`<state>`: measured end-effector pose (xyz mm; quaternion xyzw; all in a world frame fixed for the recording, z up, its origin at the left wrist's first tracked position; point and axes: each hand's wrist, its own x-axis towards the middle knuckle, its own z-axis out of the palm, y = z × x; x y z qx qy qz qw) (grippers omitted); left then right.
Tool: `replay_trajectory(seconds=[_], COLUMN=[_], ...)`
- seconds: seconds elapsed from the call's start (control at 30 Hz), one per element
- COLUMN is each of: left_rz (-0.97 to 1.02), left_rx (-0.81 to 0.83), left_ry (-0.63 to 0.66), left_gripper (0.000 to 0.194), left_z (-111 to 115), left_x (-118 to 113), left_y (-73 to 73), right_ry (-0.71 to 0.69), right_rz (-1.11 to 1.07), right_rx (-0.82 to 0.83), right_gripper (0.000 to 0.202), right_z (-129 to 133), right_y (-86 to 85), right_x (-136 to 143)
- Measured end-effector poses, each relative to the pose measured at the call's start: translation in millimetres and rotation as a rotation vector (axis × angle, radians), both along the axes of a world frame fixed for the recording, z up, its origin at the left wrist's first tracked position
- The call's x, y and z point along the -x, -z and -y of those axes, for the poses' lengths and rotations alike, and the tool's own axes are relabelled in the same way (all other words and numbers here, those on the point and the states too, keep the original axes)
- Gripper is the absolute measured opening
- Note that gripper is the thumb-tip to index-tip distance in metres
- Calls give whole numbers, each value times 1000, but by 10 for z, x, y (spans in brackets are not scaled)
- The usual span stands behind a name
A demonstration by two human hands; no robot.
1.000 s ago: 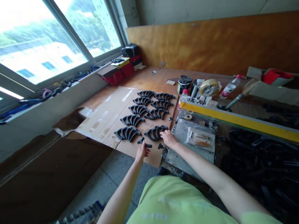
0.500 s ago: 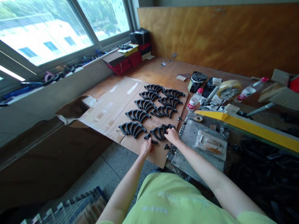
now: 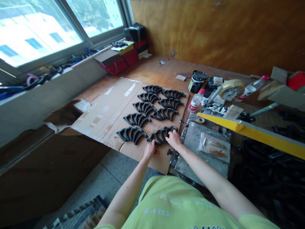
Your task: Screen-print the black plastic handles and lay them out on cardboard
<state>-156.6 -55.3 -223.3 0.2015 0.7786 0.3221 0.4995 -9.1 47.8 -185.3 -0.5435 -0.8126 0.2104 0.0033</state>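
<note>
Black curved pieces lie in several fan-shaped groups on a flat cardboard sheet [image 3: 107, 105]. At the nearest right group [image 3: 160, 135], my left hand [image 3: 150, 149] has its fingers closed on the black piece at the left end. My right hand [image 3: 173, 139] touches the right end of that same group with bent fingers; its fingertips are partly hidden, and I cannot make out whether it grips a piece. Just left of my left hand lies another group [image 3: 132, 134].
A plastic bottle [image 3: 196, 101], black tubs [image 3: 197, 81] and a tape roll [image 3: 231, 89] stand behind a stained metal plate [image 3: 193, 143]. A yellow bar [image 3: 252, 133] crosses the right side. The cardboard's front edge overhangs the floor.
The loose black piece at my left hand has moved up against the left end of the nearest right group. The camera view has shifted slightly.
</note>
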Motion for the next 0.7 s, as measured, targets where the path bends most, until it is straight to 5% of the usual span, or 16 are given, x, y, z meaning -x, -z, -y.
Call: replay_trajectory(seconds=[0.23, 0.47, 0.7], left_rz=[-8, -20, -81], left_rx=[-30, -36, -40], left_ry=[9, 29, 44], left_gripper=[41, 41, 37], left_z=[-271, -262, -423], left_x=[34, 39, 112], left_y=[-15, -14, 21], right_ry=[34, 69, 152], right_rz=[-24, -14, -79], right_rx=[21, 29, 46], right_gripper=[32, 29, 30], right_z=[-249, -138, -136], right_y=[3, 36, 96], right_x=[-42, -155, 60])
